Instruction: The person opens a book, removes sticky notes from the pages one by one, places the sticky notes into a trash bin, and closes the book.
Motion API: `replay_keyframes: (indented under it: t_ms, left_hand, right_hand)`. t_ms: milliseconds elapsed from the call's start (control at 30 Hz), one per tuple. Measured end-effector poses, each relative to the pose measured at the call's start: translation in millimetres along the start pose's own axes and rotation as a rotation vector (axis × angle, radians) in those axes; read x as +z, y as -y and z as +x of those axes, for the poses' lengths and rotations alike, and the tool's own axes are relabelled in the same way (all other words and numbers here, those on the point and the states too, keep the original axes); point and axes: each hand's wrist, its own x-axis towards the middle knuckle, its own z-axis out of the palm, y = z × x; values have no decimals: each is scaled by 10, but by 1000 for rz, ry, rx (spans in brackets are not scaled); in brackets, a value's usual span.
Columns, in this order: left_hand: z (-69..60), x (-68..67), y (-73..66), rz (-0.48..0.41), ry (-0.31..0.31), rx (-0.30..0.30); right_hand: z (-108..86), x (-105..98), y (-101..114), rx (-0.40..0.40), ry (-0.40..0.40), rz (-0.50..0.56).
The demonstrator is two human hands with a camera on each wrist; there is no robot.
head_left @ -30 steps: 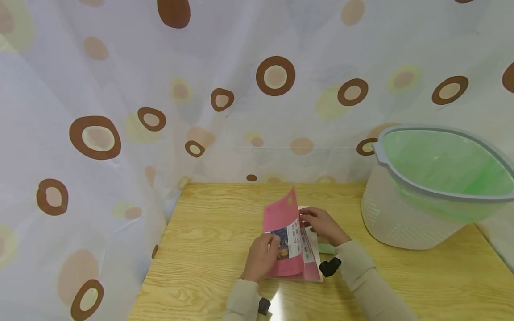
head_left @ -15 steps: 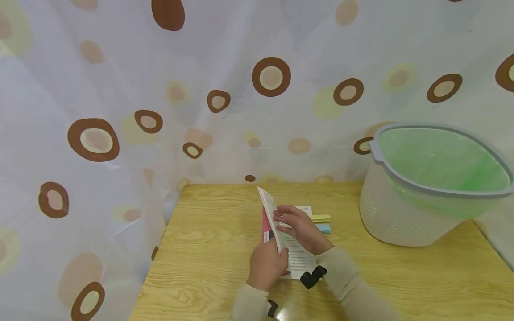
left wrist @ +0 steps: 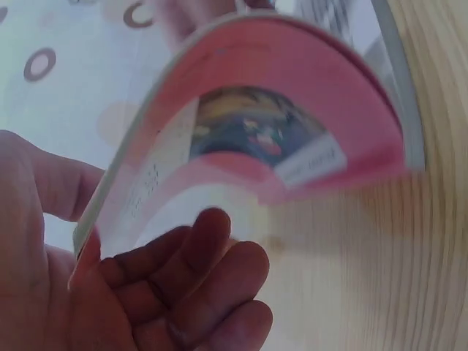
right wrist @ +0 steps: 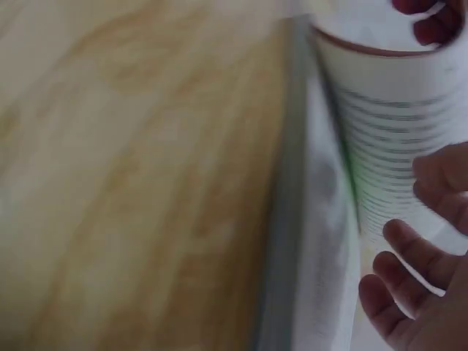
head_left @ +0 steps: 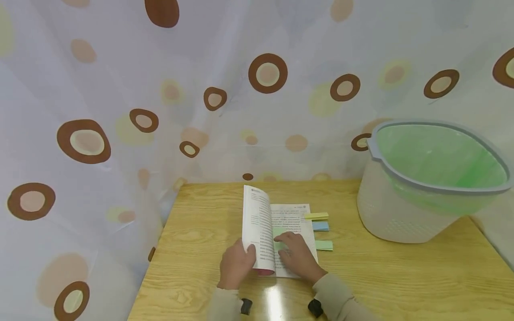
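A pink-covered book lies on the wooden table, spread at printed inner pages. Its left leaves stand up and curve, pinched at the lower left edge between the thumb and fingers of my left hand. The left wrist view shows the bent pink cover from outside. My right hand is over the right-hand page, fingers loosely bent beside a green sticky note near the fold. Whether it touches the note is unclear. Yellow, blue and green paper tabs project past the book's right edge.
At the right of the table stands a pale plastic basket with a grey rim and a green inside. A spotted curtain hangs behind the table and along its left side.
The pink cover and then more leaves have been turned over to the left, uncovering the green sticky note. My left hand has shifted left; my right hand has come down to the right-hand page.
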Motion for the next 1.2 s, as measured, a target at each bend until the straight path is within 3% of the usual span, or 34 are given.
replay_keyframes:
  t_ms: [133, 200, 300, 367, 400, 467, 533, 633, 700, 833, 933, 1100, 1200]
  left_hand:
    - [57, -35, 75, 142, -167, 46]
    - [80, -16, 98, 261, -228, 143]
    - [99, 55, 128, 406, -223, 355]
    - [92, 132, 156, 441, -170, 469]
    - [80, 172, 167, 442, -132, 495]
    - [48, 248, 188, 418, -62, 472]
    - [14, 311, 206, 383, -9, 400]
    - [-32, 357, 210, 342, 23, 288]
    - [-46, 368, 207, 339, 27, 248]
    - [-39, 383, 196, 419, 27, 236]
    - [-3, 430, 212, 475, 21, 272]
    - [38, 505, 250, 495, 31, 345]
    - [39, 514, 271, 483, 55, 325]
  right_hand:
    - [-33, 84, -3, -120, 23, -115]
    - [-35, 105, 2, -125, 53, -131]
    - [-29, 142, -15, -133, 89, -191]
    - [-26, 160, -30, -136, 106, -218]
    - [-26, 164, -34, -139, 110, -227]
    - [-23, 169, -39, -145, 103, -239]
    - [-21, 163, -36, -140, 92, -240]
    - [-17, 137, -15, -137, 57, -249]
    - [-18, 121, -11, -131, 47, -277]
    - [-16, 97, -24, -118, 66, -358]
    - [5, 78, -28, -117, 95, -396]
    - [58, 38, -6, -99, 154, -394]
    - [79, 11, 20, -84, 179, -392]
